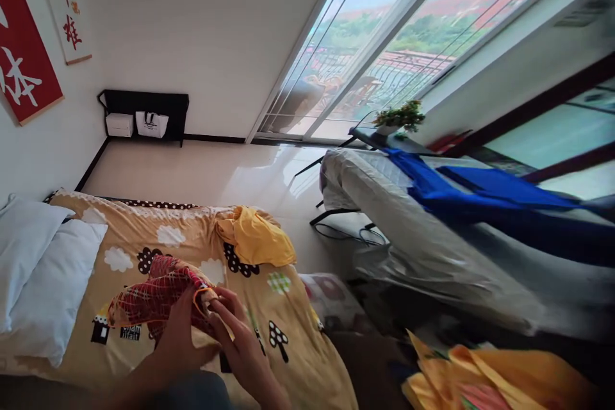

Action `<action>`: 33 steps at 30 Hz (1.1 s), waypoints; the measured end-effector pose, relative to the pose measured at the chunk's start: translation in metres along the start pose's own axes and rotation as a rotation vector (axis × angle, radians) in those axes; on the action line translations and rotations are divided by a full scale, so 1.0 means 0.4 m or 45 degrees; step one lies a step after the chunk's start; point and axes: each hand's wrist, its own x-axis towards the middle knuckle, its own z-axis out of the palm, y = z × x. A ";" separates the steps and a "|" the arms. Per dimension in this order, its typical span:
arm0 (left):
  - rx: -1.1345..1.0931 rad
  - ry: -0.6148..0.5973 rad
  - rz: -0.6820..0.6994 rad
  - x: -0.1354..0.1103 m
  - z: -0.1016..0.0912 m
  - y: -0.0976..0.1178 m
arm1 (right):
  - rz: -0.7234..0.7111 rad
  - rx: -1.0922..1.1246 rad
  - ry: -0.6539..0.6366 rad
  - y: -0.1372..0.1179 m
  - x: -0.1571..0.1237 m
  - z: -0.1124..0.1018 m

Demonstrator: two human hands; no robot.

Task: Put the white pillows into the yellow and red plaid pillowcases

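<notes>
A red plaid cloth (158, 291) with orange edging is bunched up over the bed, in front of me. My left hand (180, 336) grips its near side, thumb pressed up against the fabric. At the cloth's right end, the fingers of my right hand (235, 327) pinch the orange-trimmed edge, where a pale inner side shows. Both hands are close together and closed. Whether the cloth is a garment or a cover, I cannot tell. A yellow cloth (262, 236) lies crumpled beyond my hands, on the bed's far right corner.
The bed (307, 359) has a tan patterned sheet and white pillows (52, 288) at left. To the right stands a plastic-wrapped mattress (384, 205) with blue fabric (504, 189) over it. Yellow fabric (500, 375) sits at lower right. A black shelf (148, 102) stands by the far wall.
</notes>
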 end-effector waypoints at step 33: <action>1.083 0.818 0.567 -0.014 -0.457 0.351 | 0.251 -0.598 0.080 0.321 0.165 -0.141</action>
